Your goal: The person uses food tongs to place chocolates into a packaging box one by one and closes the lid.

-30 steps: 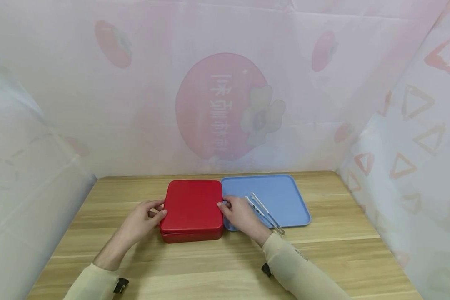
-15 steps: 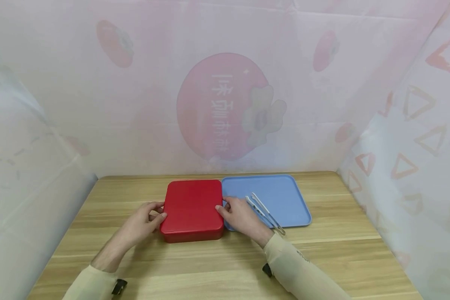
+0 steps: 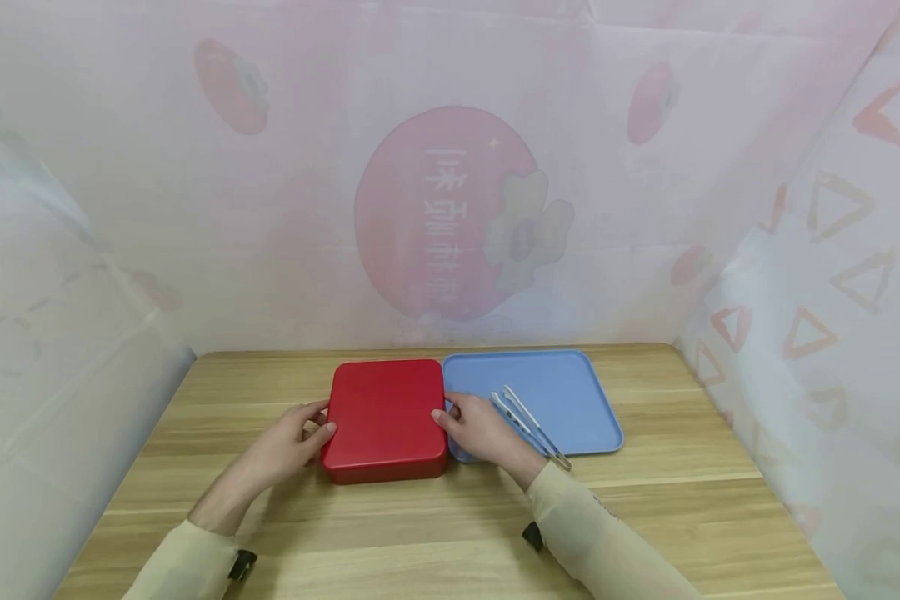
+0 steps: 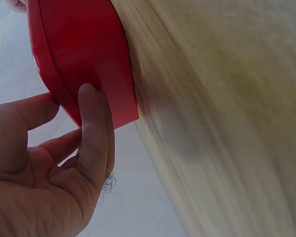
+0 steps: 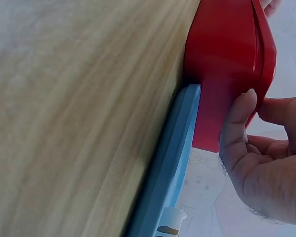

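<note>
A red box (image 5: pixel 222 64) stands on the table with its flat red lid (image 3: pixel 386 408) on top. At the box's left side, my left hand (image 3: pixel 281 446) holds the lid's edge, its thumb on the rim. The left wrist view shows that hand's fingers (image 4: pixel 93 123) against the box's side wall. Opposite it, my right hand (image 3: pixel 483 429) pinches the lid's right edge between thumb and curled fingers (image 5: pixel 237 118). What the box contains is hidden.
Touching the box on its right is a blue tray (image 3: pixel 570 383). White-handled metal tongs (image 3: pixel 528 423) lie across its front edge. The wooden table (image 3: pixel 390 542) extends in front, and printed cloth walls (image 3: pixel 285 250) enclose the back and sides.
The front of the lid has come down, so the gap seen at the box's front edge a second ago has closed. Both hands have stayed at the sides with only slight shifts.
</note>
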Available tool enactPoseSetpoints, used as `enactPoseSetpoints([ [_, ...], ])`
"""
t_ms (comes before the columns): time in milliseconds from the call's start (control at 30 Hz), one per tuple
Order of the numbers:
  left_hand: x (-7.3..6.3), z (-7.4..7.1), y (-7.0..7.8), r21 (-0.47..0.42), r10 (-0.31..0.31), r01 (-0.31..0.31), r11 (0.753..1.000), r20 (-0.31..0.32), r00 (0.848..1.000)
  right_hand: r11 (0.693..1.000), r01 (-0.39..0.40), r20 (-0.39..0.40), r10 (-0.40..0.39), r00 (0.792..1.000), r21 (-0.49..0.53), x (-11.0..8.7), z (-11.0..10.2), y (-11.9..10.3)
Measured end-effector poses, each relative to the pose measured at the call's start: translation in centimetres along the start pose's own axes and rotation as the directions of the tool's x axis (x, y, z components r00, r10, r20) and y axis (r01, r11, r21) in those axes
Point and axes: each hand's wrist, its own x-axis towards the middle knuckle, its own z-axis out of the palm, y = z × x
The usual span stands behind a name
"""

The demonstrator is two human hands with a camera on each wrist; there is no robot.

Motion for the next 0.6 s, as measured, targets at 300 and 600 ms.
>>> enactPoseSetpoints([
  [300,0.52,-0.05,0.15,0.025,-0.014,0.014,1.0,-0.008,1.0,0.999,-0.01,0.016,0.01,1.0,0.032,0.32,-0.07,0.38],
  [600,0.96,-0.12,-0.13,0.074,-0.031,0.033,0.997,-0.031,0.999,0.998,-0.029,-0.019,0.03,0.999,0.058,0.29,0.27,-0.16],
])
